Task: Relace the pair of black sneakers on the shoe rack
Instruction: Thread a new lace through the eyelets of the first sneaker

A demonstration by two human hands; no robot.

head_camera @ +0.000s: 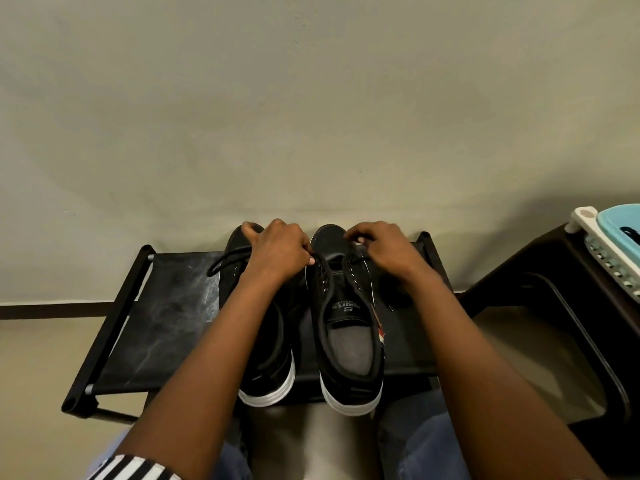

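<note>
Shoe rack by beige wall: right sneaker points toe-far, heel-near; left hand, right hand flank far eyelets, each pinching black lace.

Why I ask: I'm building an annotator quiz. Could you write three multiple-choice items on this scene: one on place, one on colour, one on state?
1. Where do the sneakers stand? A floor; B shoe rack; C basket.
2. What colour are their soles? A white; B red; C black.
3. What are the person's two hands doing? A hanging idle; B pinching lace; C lifting one sneaker.

Answers:
1 B: both sneakers sit on the black shoe rack.
2 A: the soles show white at the heels.
3 B: the left hand and right hand have fingers curled on lace.
</note>
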